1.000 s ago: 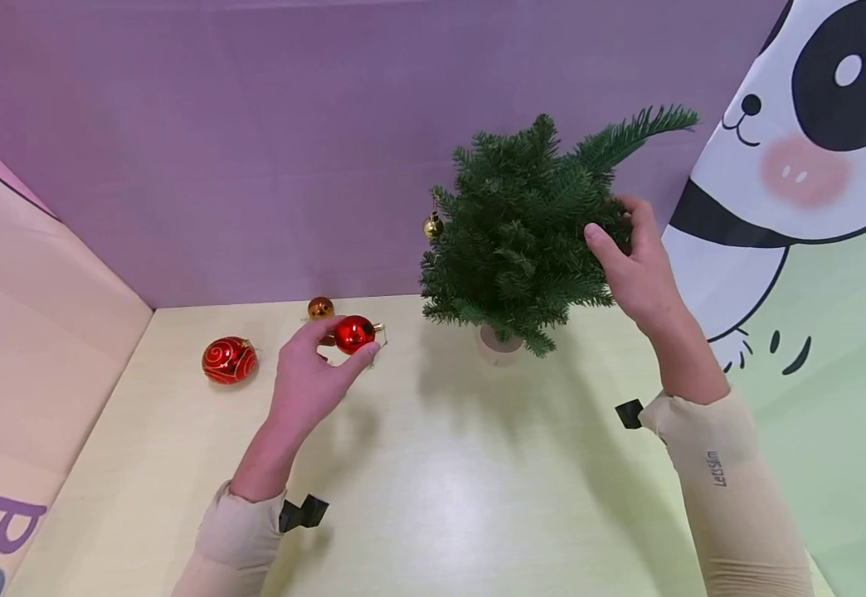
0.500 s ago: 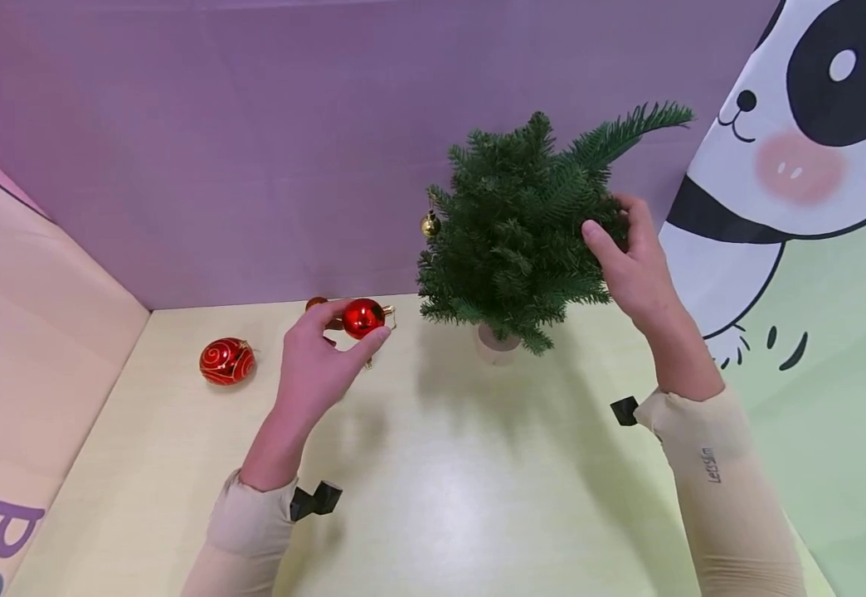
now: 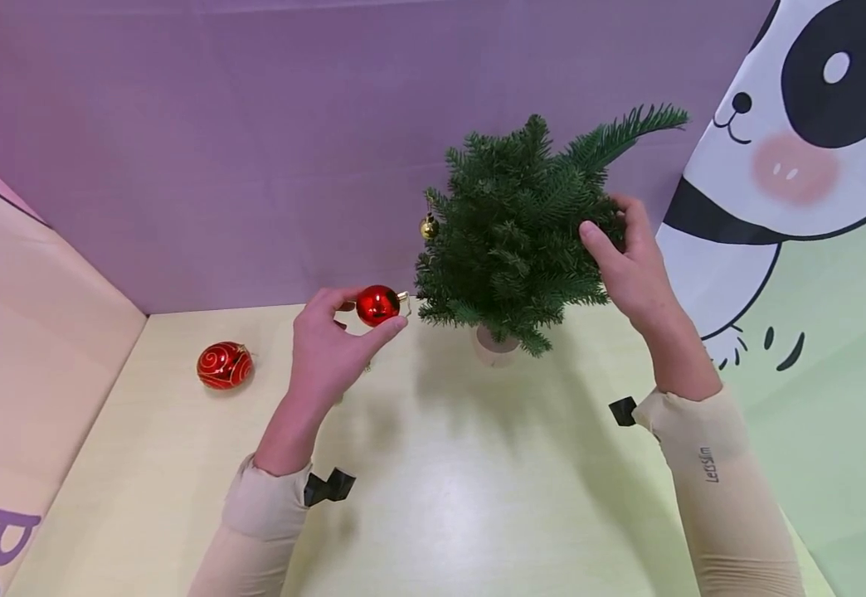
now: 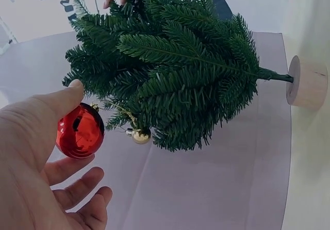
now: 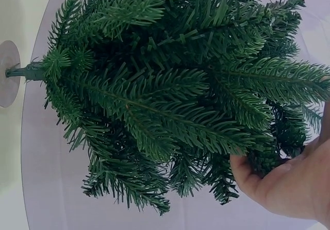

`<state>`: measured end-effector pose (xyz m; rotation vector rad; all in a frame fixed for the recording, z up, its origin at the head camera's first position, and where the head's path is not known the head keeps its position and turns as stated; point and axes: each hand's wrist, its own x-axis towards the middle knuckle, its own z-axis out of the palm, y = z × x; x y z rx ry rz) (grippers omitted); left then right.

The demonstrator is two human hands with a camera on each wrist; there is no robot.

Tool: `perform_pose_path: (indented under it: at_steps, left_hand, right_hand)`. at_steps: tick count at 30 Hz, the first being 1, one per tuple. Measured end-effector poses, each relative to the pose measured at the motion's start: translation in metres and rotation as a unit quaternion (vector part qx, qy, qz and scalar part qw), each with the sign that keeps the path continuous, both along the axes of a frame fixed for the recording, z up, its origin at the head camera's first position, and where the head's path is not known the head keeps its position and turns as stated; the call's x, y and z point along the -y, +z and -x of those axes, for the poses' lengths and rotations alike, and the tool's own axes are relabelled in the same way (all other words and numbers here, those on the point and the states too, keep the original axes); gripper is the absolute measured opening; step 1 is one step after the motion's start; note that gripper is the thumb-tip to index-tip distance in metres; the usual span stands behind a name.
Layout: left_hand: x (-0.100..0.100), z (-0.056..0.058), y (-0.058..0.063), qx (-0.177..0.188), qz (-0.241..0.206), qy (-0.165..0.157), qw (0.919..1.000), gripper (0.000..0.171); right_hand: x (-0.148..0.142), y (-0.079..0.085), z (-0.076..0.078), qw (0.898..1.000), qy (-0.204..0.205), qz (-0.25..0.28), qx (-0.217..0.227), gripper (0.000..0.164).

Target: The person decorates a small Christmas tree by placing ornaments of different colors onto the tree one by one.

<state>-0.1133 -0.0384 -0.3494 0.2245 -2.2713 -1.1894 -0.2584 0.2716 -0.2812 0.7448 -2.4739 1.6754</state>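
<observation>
Pinching red ball (image 3: 378, 307) betw. thumb & fingers of L hand (image 3: 328, 344), w/ cap (image 3: 402, 296) aimed R, axis approx. crosswise. Gripping upright tree (image 3: 511, 236), R of pinching fingertips, w/ R hand (image 3: 638, 278). Under fingers: pale tabletop (image 3: 433, 489); beyond: purple backdrop (image 3: 284, 149).

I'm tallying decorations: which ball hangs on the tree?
The small gold ball; the plain red ball is in the left hand, and the swirl-patterned red ball lies on the table.
</observation>
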Motion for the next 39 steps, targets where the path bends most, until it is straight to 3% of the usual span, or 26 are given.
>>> perform_pose_path:
  at_steps: [8, 18, 28, 33, 39]
  left_hand:
    - [-0.007, 0.005, 0.008, -0.026, -0.005, -0.019, 0.9995, 0.053]
    - [-0.018, 0.012, 0.018, -0.024, -0.007, -0.042, 0.9988, 0.054]
    - [-0.026, 0.014, 0.022, -0.026, -0.003, -0.028, 0.9993, 0.057]
    - [-0.037, 0.011, 0.024, -0.033, -0.006, -0.013, 0.9994, 0.057]
    - [-0.037, 0.014, 0.024, -0.038, 0.004, -0.012, 0.9992, 0.056]
  right_hand:
    - [0.000, 0.003, -0.002, 1.000, 0.003, -0.003, 0.001, 0.062]
    - [-0.009, 0.008, -0.005, 1.000, 0.003, -0.012, 0.010, 0.065]
    - [-0.012, 0.014, 0.003, 0.998, 0.028, -0.058, 0.013, 0.069]
    - [-0.016, 0.015, 0.008, 0.996, 0.053, -0.066, 0.014, 0.070]
    - [-0.016, 0.015, 0.008, 0.996, 0.054, -0.066, 0.012, 0.069]
